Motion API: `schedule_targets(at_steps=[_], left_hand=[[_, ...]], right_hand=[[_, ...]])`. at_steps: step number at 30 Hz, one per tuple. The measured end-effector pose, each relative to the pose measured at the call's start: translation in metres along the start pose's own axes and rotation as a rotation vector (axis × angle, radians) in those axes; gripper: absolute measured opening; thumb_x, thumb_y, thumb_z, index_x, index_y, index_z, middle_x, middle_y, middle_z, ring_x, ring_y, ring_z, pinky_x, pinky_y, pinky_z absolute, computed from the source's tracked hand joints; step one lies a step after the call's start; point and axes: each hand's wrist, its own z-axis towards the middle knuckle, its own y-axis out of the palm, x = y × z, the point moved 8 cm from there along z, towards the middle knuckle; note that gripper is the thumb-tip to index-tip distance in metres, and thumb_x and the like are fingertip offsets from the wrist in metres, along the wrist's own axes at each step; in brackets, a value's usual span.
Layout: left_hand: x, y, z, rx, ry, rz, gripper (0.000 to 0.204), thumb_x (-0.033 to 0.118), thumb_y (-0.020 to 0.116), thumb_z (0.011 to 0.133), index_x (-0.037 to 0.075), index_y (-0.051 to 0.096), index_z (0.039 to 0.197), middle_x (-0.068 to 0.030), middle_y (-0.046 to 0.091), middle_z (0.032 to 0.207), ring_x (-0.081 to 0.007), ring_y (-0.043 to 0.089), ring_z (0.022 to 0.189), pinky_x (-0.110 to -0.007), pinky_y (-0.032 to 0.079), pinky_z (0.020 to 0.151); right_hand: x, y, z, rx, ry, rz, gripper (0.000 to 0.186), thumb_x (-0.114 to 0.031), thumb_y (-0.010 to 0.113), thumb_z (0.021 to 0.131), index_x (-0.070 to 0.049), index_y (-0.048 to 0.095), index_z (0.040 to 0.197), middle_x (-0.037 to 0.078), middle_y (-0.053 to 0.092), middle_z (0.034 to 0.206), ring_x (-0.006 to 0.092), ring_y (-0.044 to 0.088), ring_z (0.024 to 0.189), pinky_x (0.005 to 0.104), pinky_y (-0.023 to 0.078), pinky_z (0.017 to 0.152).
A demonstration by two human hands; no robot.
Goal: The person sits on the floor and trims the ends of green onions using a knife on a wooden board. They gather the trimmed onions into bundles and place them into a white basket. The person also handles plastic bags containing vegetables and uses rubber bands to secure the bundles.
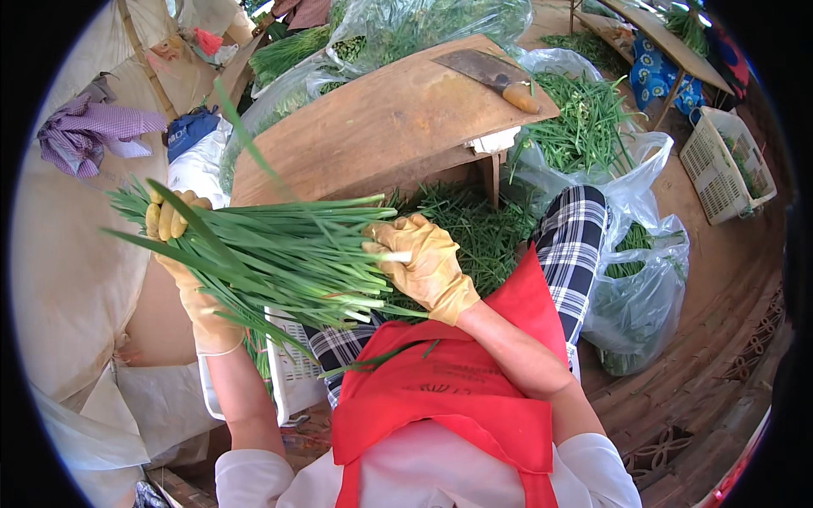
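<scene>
My left hand (176, 220), in a yellow glove, is wrapped round the leafy end of a large bunch of long flat green leaves (271, 254), which stretches across above my lap. My right hand (419, 267), gloved the same, has its fingers curled at the pale cut ends of the bunch, pinching some stems. A white plastic basket (292, 372) is partly hidden below the bunch by my left forearm. Loose greens (466, 220) lie in a pile just beyond my right hand, under a low wooden bench. A few stray leaves rest on my red apron (474, 381).
The wooden bench (339, 127) carries a broad knife (483, 76). Plastic bags of greens (576, 118) stand behind it and at my right (635, 296). A crate (724, 169) sits at far right, below another small table (669, 42). Purple checked cloth (93, 135) hangs at left.
</scene>
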Motion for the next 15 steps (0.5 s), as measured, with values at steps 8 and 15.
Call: schedule_targets(at_steps=[8, 15], left_hand=[[0.01, -0.003, -0.013, -0.005, 0.084, 0.364, 0.01, 0.011, 0.049, 0.095, 0.009, 0.055, 0.088, 0.0023, 0.047, 0.07, -0.0126, 0.047, 0.078, -0.028, 0.042, 0.079], [0.048, 0.005, -0.044, 0.062, 0.736, 2.261, 0.014, 0.02, 0.054, 0.089, 0.007, 0.059, 0.09, -0.0039, 0.061, 0.087, -0.0203, 0.06, 0.086, -0.037, 0.043, 0.09]], right_hand=[[0.071, 0.005, -0.032, 0.291, 0.626, 1.034, 0.035, -0.034, 0.047, 0.103, -0.005, 0.066, 0.105, 0.005, 0.072, 0.102, 0.0092, 0.064, 0.08, 0.0234, 0.049, 0.069], [0.067, 0.039, -0.062, -0.252, 0.776, 0.993, 0.08, -0.053, 0.061, 0.092, -0.008, 0.031, 0.151, 0.007, 0.06, 0.124, 0.0103, 0.053, 0.064, 0.0254, 0.05, 0.066]])
